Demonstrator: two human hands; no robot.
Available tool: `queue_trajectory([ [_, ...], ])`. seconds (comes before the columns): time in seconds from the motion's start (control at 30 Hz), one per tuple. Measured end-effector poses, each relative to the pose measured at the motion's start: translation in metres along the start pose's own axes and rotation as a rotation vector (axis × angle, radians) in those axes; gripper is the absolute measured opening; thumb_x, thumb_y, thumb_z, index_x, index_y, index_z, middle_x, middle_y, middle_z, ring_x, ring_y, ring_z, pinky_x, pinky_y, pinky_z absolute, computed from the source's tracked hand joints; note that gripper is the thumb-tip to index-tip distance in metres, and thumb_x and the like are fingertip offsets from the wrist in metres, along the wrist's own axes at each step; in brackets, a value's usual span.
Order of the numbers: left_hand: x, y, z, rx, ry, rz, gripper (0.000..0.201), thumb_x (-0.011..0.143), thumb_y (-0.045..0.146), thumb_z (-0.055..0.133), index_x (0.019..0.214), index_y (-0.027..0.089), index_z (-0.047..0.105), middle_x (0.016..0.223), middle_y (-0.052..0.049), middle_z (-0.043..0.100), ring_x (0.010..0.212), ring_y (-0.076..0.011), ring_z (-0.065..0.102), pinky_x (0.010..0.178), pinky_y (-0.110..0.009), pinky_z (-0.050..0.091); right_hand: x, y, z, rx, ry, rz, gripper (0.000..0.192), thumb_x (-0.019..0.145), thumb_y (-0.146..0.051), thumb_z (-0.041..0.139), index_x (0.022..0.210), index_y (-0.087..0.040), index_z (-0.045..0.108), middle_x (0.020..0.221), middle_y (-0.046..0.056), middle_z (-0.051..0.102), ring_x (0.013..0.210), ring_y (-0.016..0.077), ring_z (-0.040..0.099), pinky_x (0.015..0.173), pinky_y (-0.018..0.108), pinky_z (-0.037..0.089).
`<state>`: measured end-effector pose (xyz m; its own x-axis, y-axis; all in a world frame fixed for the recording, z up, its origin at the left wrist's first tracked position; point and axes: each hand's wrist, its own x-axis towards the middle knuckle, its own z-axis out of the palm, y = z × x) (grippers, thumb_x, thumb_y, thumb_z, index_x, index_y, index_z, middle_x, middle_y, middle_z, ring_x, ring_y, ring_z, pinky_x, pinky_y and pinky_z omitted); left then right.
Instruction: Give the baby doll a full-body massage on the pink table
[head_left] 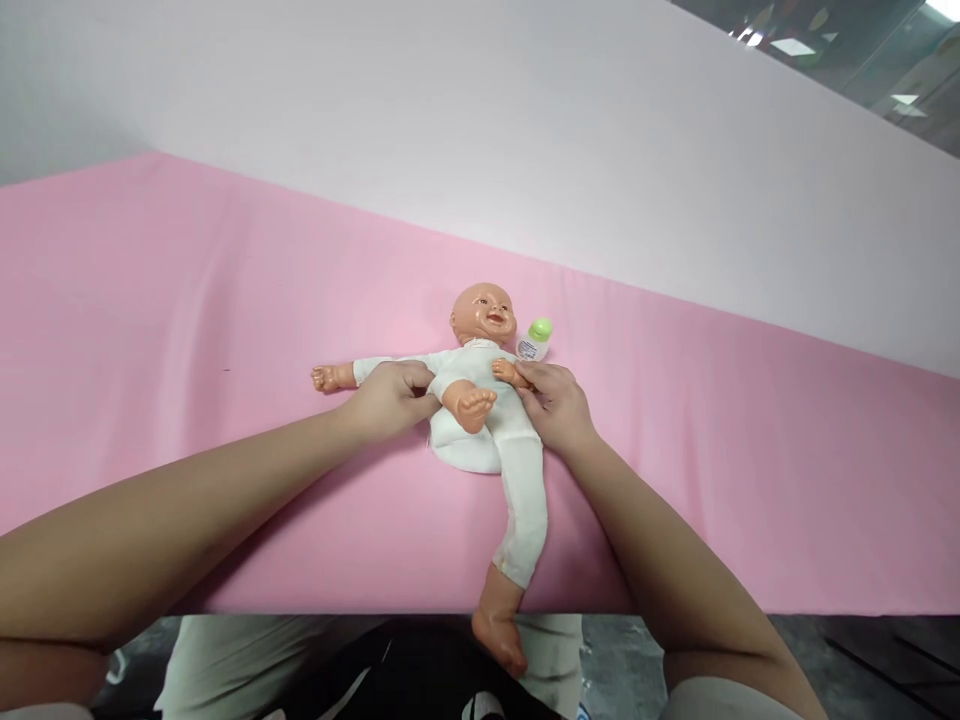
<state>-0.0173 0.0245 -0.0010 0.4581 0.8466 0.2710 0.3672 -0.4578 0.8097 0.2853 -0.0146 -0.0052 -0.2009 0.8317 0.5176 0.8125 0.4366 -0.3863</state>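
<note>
One doll point(476, 365) on pink cloth point(750, 480), white wall point(450, 120), grey floor point(621, 665)

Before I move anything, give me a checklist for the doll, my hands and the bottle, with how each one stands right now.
1. Doll lying on its back: ok.
2. Left hand at the bent leg: ok, thumb and fingers are at its white trouser part.
3. Right hand on the doll's arm: ok, it holds the arm near the small hand over the chest.
4. Straight leg fully on the pink table: not ok, its foot sticks out past the near edge.
5. Bottle tightly capped: cannot tell, though the green cap is on.
</note>
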Motion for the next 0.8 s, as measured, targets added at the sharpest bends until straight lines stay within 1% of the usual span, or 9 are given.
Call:
queue_trajectory([
  [0.1,-0.002,0.002,-0.001,0.011,0.021,0.081,0.021,0.086,0.027,0.070,0.067,0.016,0.068,0.069,0.001,0.060,0.059,-0.0101,0.054,0.054,-0.023,0.040,0.000,0.002,-0.004,0.035,-0.011,0.036,0.043,0.097,-0.031,0.064,0.139,-0.028,0.072,0.136,0.005,0.078,0.126,0.0308,0.069,0.114,0.053,0.055],
  [0.17,-0.005,0.005,-0.003,0.038,0.046,0.168,0.023,0.087,0.024,0.068,0.065,0.017,0.066,0.069,0.001,0.060,0.060,-0.0103,0.055,0.055,-0.023,0.042,0.000,0.003,-0.008,0.055,0.018,0.109,0.044,0.095,-0.034,0.067,0.139,-0.028,0.071,0.134,0.007,0.078,0.122,0.0315,0.071,0.110,0.053,0.057],
  [0.3,-0.014,0.016,-0.007,0.122,0.059,0.415,0.021,0.092,0.018,0.064,0.072,0.018,0.071,0.075,-0.002,0.064,0.067,-0.0119,0.061,0.062,-0.024,0.048,0.000,0.017,-0.019,0.219,0.192,0.329,0.059,0.096,-0.043,0.066,0.151,-0.026,0.056,0.134,0.010,0.076,0.113,0.0274,0.075,0.099,0.047,0.063],
  [0.4,-0.023,0.027,-0.008,0.113,0.043,0.608,0.017,0.098,0.018,0.064,0.086,0.020,0.075,0.080,-0.002,0.065,0.070,-0.0125,0.064,0.065,-0.025,0.051,0.001,0.041,-0.029,0.266,0.296,0.486,0.069,0.097,-0.048,0.063,0.158,-0.021,0.044,0.143,0.015,0.070,0.122,0.0269,0.073,0.105,0.044,0.060],
  [0.47,-0.031,0.037,-0.006,0.114,0.028,0.738,0.012,0.099,0.019,0.065,0.095,0.022,0.075,0.080,-0.002,0.065,0.070,-0.0132,0.063,0.064,-0.026,0.050,0.002,0.058,-0.036,0.182,0.253,0.651,0.071,0.094,-0.049,0.066,0.155,-0.017,0.046,0.142,0.018,0.071,0.125,0.0301,0.072,0.110,0.047,0.057],
  [0.57,-0.041,0.050,-0.001,0.185,-0.069,0.875,0.011,0.099,0.018,0.063,0.104,0.022,0.073,0.082,-0.003,0.066,0.070,-0.0162,0.062,0.065,-0.031,0.049,0.004,0.078,-0.043,0.000,0.074,0.841,0.068,0.090,-0.054,0.070,0.145,-0.016,0.056,0.131,0.019,0.075,0.120,0.0357,0.074,0.108,0.051,0.056],
  [0.67,-0.047,0.059,0.004,0.216,-0.163,0.930,0.010,0.099,0.019,0.060,0.102,0.021,0.069,0.082,-0.004,0.067,0.070,-0.0188,0.061,0.068,-0.035,0.051,0.006,0.084,-0.044,-0.088,0.034,0.831,0.070,0.091,-0.058,0.069,0.146,-0.017,0.056,0.132,0.020,0.075,0.124,0.0373,0.072,0.109,0.051,0.054],
  [0.73,-0.048,0.060,0.006,0.196,-0.164,0.929,0.008,0.100,0.019,0.060,0.099,0.020,0.068,0.082,-0.004,0.066,0.071,-0.0188,0.061,0.069,-0.034,0.051,0.006,0.083,-0.042,-0.088,0.061,0.801,0.074,0.091,-0.058,0.068,0.150,-0.016,0.053,0.128,0.019,0.077,0.123,0.0374,0.073,0.108,0.052,0.055],
  [0.8,-0.046,0.057,0.006,0.178,-0.136,0.883,0.008,0.100,0.018,0.061,0.095,0.020,0.067,0.083,-0.004,0.065,0.072,-0.0172,0.061,0.068,-0.032,0.051,0.005,0.077,-0.040,-0.032,0.121,0.775,0.078,0.090,-0.059,0.069,0.152,-0.016,0.051,0.120,0.018,0.079,0.114,0.0357,0.076,0.104,0.052,0.057],
])
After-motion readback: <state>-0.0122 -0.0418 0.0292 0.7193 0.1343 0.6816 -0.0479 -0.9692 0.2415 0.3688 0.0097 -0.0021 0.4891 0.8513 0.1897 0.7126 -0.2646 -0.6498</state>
